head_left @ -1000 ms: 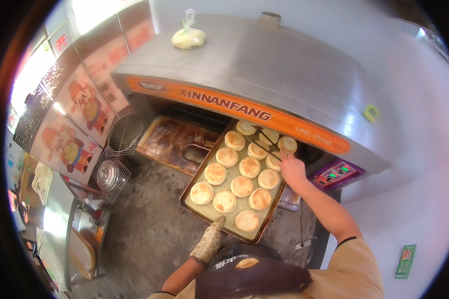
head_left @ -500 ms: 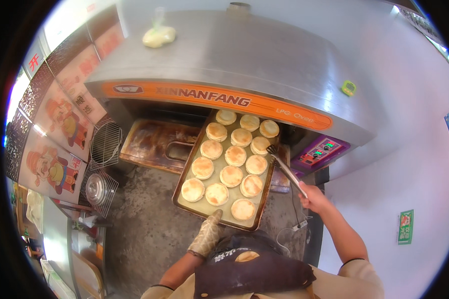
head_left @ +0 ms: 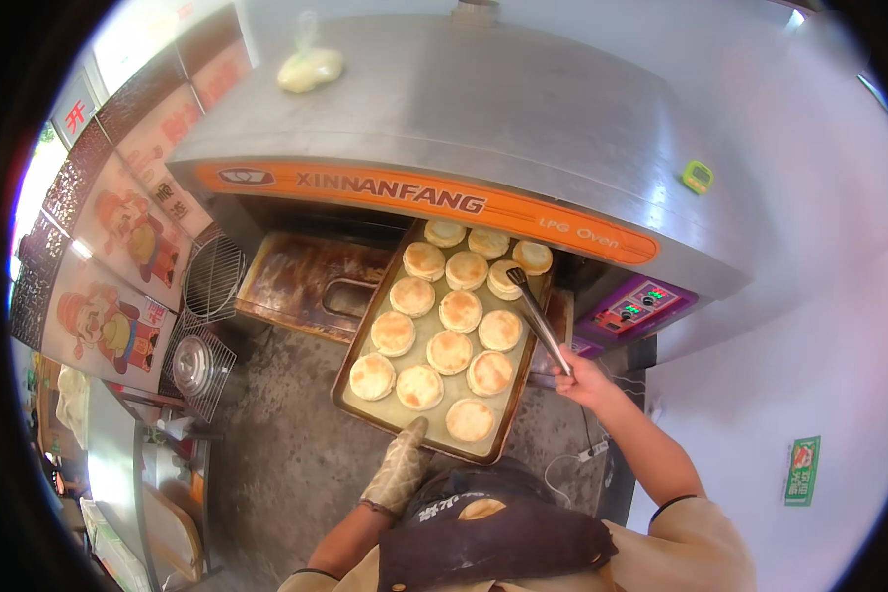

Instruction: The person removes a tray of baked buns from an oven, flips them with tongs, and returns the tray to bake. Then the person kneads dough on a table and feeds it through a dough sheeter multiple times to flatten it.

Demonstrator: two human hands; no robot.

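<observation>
A dark-rimmed baking tray (head_left: 341,395) sticks out of the oven mouth, carrying several round, pale pastries with golden patches (head_left: 449,351). My left hand (head_left: 396,464), inside a quilted mitt, grips the tray's front edge with the thumb on top. In my right hand (head_left: 582,380) are metal tongs with dark tips (head_left: 535,318), angled along the tray's right side; the tips rest at or just over a pastry near the back right, contact unclear.
A stainless oven (head_left: 414,99) with an orange front band bears a bag of pale contents (head_left: 309,69) and a green timer (head_left: 697,178). A browned metal slab (head_left: 286,278) lies left of the tray, wire racks (head_left: 214,277) farther left. A purple control panel (head_left: 641,304) sits right, cords below.
My right hand has come back down from among the rear pastries, and the tongs now angle along the tray's right side. My left hand still grips the tray. The view has shifted slightly.
</observation>
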